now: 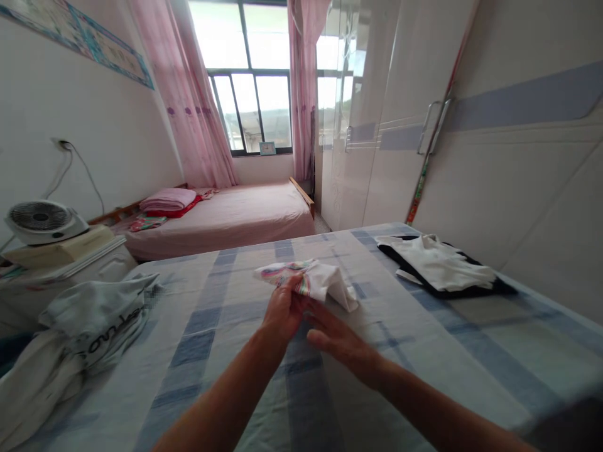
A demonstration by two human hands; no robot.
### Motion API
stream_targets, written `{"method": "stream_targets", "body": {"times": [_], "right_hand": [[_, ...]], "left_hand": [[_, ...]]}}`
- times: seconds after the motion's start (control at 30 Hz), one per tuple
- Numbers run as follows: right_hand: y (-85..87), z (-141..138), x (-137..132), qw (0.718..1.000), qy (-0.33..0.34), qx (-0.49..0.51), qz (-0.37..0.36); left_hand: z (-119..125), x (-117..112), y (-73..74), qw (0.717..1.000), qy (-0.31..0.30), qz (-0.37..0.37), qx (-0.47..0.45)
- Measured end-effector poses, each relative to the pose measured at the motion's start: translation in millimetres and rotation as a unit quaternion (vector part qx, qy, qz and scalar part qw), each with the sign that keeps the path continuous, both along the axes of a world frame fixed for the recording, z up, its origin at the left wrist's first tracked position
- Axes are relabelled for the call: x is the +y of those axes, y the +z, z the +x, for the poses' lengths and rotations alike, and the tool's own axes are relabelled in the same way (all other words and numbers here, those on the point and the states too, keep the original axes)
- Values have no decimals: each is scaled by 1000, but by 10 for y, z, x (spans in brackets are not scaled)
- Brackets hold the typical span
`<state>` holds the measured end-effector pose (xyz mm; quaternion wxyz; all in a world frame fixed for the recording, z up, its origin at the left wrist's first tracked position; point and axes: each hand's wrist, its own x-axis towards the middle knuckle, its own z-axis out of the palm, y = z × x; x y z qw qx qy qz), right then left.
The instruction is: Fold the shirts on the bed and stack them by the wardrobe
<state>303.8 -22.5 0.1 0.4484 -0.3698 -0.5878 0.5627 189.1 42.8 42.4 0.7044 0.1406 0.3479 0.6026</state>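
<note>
A small white piece of clothing (325, 279) with a colourful striped print is raised just over the bed, bunched and with one corner hanging to the right. My left hand (284, 309) is closed on its near edge, thumb on top of the printed part. Close beside it, my right hand (342, 344) has its fingers stretched out and its thumb apart, the fingertips by the left hand and just under the cloth. Whether those fingertips touch the fabric I cannot tell.
Blue-and-white checked sheet (202, 376) covers the bed. A pale shirt with dark lettering (108, 320) lies crumpled on the left. White clothing (438, 263) rests on black clothing (490, 290) at right. A fan (44, 220) stands far left; a wardrobe (527, 188) lines the right.
</note>
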Motion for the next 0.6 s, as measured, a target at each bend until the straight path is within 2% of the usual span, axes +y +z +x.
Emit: {"method": "stream_targets", "body": {"times": [0.07,0.13,0.2,0.27,0.3,0.37,0.43,0.53,0.6], "right_hand": [[-30,-105,-51,995,-36,97,1],[-5,-163,-93,980,-128,151,1],[64,-160,-134,961,-225,161,-11],[158,-96,-156,947,-276,160,-29],[207,-45,-149,945,-279,163,-42],[299,92,-78,946,-256,190,-62],[389,269,85,942,-234,233,-65],[583,592,479,920,-259,289,-61],[799,833,789,910,-292,289,-56]], "left_hand": [[71,-243,-98,1000,-12,10,5],[121,-459,-184,999,-24,31,14],[141,-625,-246,998,-48,35,32],[129,-730,-306,991,-107,36,68],[113,-760,-345,983,-152,49,91],[71,-781,-454,951,-247,106,152],[27,-766,-599,909,-295,172,240],[-25,-720,-816,846,-272,251,383],[-48,-697,-912,808,-258,296,440]]}}
